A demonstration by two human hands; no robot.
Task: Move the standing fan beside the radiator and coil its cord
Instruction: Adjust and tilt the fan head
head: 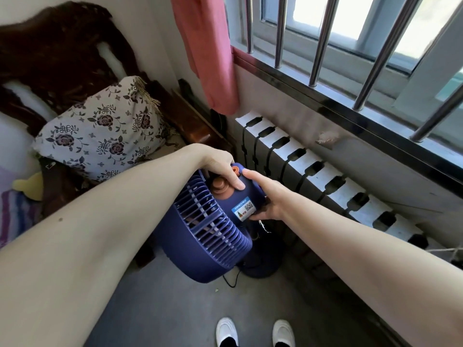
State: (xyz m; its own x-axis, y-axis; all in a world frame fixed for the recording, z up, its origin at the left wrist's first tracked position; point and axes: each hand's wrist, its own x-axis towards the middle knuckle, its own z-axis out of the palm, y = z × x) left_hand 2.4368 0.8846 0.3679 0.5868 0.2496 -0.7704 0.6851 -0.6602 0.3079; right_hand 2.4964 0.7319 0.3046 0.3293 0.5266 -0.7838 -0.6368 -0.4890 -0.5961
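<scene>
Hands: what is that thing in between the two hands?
The fan's blue motor housing, with an orange knob on top, sits between the left hand and the right hand; both grip it. The head view shows it.

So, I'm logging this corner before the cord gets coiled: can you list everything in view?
steel window bars: several, silver, top right
white ribbed metal radiator: one, white, below bars
navy blue plastic standing fan: one, navy, floor beside radiator
thin black cord: one, black, floor under fan
pink fabric curtain: one, pink, top centre
dark carved wooden chair: one, brown, left
floral fabric cushion: one, cream-purple, on chair
white shoes: two, white, bottom edge
left hand: one, fingers grip fan's top
right hand: one, fingers grip fan's rear
</scene>
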